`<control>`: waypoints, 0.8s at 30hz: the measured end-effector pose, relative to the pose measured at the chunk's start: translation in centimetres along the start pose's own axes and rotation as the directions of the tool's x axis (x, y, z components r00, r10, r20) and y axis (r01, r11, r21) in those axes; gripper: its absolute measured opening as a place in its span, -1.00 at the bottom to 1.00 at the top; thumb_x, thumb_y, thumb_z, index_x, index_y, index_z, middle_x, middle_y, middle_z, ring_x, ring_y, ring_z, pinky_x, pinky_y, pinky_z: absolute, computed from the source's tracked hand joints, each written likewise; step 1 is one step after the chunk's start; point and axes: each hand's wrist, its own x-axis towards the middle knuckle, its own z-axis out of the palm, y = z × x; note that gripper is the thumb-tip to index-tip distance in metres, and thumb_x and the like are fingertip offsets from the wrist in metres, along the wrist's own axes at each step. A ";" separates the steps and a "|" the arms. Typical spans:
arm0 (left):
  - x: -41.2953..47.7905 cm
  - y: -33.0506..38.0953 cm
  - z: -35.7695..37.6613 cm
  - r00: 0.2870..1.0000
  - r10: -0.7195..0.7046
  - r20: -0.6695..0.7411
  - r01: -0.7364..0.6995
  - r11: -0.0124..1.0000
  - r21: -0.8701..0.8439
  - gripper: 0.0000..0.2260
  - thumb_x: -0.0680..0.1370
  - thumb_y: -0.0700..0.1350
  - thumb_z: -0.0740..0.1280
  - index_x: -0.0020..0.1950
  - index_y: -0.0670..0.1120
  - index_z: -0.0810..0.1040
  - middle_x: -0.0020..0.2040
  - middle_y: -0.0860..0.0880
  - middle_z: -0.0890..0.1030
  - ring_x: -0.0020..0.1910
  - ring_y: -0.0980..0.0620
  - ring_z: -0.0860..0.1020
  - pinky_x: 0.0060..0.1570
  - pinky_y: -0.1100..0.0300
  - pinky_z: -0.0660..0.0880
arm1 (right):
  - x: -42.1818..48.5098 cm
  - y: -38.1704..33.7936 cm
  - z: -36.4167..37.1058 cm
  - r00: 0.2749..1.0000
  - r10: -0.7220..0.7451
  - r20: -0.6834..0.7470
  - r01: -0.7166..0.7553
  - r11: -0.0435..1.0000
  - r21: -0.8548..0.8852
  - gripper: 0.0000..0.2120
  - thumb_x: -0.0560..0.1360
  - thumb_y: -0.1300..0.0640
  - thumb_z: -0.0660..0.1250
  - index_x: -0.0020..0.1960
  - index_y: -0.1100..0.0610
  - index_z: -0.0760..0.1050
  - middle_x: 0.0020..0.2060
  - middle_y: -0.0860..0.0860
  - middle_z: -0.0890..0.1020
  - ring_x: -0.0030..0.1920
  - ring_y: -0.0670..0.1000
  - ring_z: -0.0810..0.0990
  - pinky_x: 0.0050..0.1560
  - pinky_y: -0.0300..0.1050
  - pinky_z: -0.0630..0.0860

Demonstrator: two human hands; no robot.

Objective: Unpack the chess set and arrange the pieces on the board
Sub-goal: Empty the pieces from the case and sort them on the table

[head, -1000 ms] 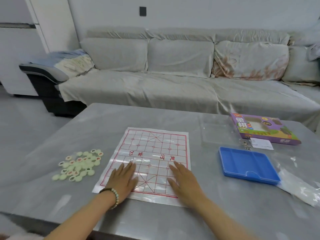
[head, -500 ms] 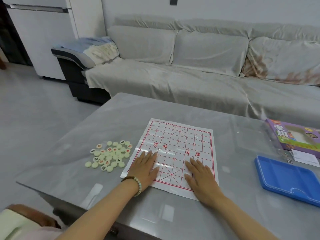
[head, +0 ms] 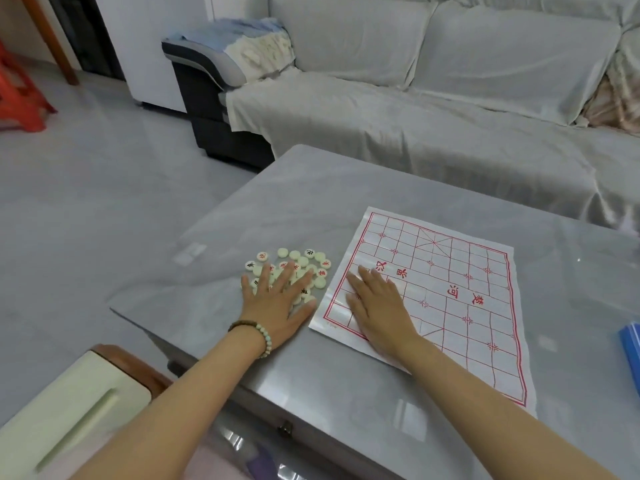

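A white paper chess board (head: 450, 289) with a red grid and red characters lies flat on the grey table (head: 346, 188). To its left sits a pile of pale round chess pieces (head: 304, 261), some marked in red or black. My left hand (head: 277, 299), with a bead bracelet at the wrist, lies flat with spread fingers on top of the pile. My right hand (head: 377, 303) presses flat on the board's near left corner. No piece stands on the board.
A blue tray (head: 632, 355) shows at the right edge of the table. A covered sofa (head: 415, 109) runs behind the table. A pale chair seat (head: 69, 410) sits at the lower left by the table's near corner.
My left hand has left the board and moved left onto the pile of pieces. My right hand slid to the board's left side. The view has swung left.
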 end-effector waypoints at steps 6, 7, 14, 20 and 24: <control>2.8 -0.1 0.0 1.000 -0.021 -0.011 0.021 0.999 0.027 -0.46 0.52 0.36 -0.09 0.45 0.33 -0.17 0.53 0.13 -0.21 0.49 -0.13 -0.27 0.36 -0.25 -0.33 | -1.9 0.0 0.8 1.000 -0.020 -0.023 0.020 1.000 0.007 -0.51 0.62 -0.13 -0.19 0.53 -0.08 -0.03 0.53 -0.12 -0.06 0.52 -0.08 -0.19 0.47 -0.13 -0.25; 3.3 -0.1 -0.1 1.000 -0.025 -0.012 0.026 1.000 0.014 -0.47 0.52 0.35 -0.09 0.46 0.32 -0.16 0.53 0.12 -0.20 0.49 -0.13 -0.26 0.37 -0.24 -0.32 | -2.3 -0.1 0.9 1.000 -0.024 -0.020 0.024 1.000 0.009 -0.51 0.62 -0.14 -0.19 0.52 -0.09 -0.04 0.53 -0.13 -0.07 0.52 -0.08 -0.20 0.46 -0.15 -0.27; 4.5 -0.6 -1.1 1.000 -0.022 -0.015 0.022 1.000 0.000 -0.41 0.53 0.34 -0.08 0.49 0.22 -0.19 0.53 0.09 -0.20 0.49 -0.07 -0.26 0.40 -0.19 -0.25 | -1.1 -1.1 0.0 0.997 -0.076 -0.007 0.076 0.993 0.091 -0.48 0.60 -0.15 -0.14 0.53 -0.05 -0.04 0.52 -0.13 -0.05 0.52 -0.09 -0.15 0.46 -0.16 -0.24; 1.1 -3.9 -3.5 0.997 -0.083 0.008 0.084 0.994 -0.071 -0.39 0.55 0.27 -0.09 0.51 0.10 -0.23 0.53 0.07 -0.23 0.50 -0.01 -0.22 0.45 -0.04 -0.20 | 4.3 -3.4 -0.1 0.985 -0.154 0.077 0.149 0.987 0.063 -0.49 0.63 -0.13 -0.12 0.54 -0.06 -0.12 0.53 -0.06 -0.14 0.51 -0.06 -0.22 0.46 -0.09 -0.30; -1.8 -5.1 -3.9 0.998 -0.057 -0.005 0.054 0.973 -0.223 -0.40 0.55 0.29 -0.13 0.52 0.09 -0.14 0.53 0.10 -0.15 0.50 0.06 -0.18 0.45 0.06 -0.18 | 7.5 -5.1 0.7 0.978 -0.147 0.149 0.151 0.988 -0.014 -0.43 0.60 -0.19 -0.13 0.54 -0.04 -0.16 0.53 -0.03 -0.18 0.51 -0.04 -0.24 0.47 -0.06 -0.30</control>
